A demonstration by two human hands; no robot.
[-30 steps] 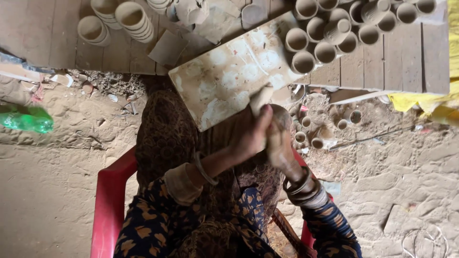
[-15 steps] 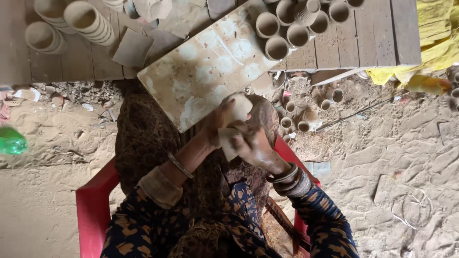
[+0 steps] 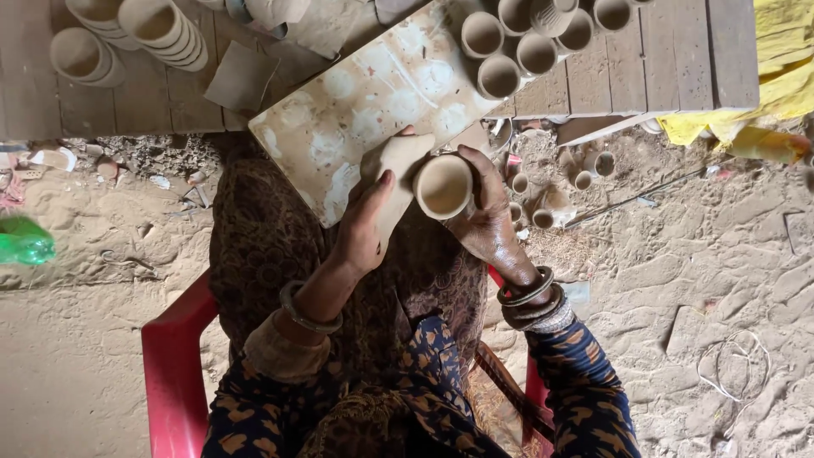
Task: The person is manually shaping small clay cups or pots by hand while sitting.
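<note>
Ground [image 3: 695, 280]: sandy, littered, spread under everything.
Table [image 3: 678, 51]: wooden planks across the top of the view.
Chair [image 3: 174, 373]: red plastic, seat edge showing at lower left.
Board [image 3: 373, 110]: pale, clay-stained slab, tilted from the lap up onto the table edge, just behind the hands.
Stacked cups [image 3: 161, 30]: nested clay cups lying on the table at upper left.
Cup cluster [image 3: 526, 38]: open-mouthed clay cups standing together at the board's far corner.
Bottle [image 3: 24, 242]: green, lying on the sand at far left, well apart.
Left hand [image 3: 365, 225]: fingers stretched nearly flat, pressed along a pale wedge of clay [image 3: 398, 165], thumb side toward the cup.
Right hand [image 3: 483, 216]: curled closed around the clay cup [image 3: 443, 187], bangles at the wrist.
Cup position: over the lap, just in front of the board's near edge, between the two hands.
Cup axis: lying roughly level, open mouth turned up toward the camera, base buried in the right palm.
Key relation: cup sitting to the right of the left hand, touching the clay wedge; right hand carrying it, left hand close alongside.
</note>
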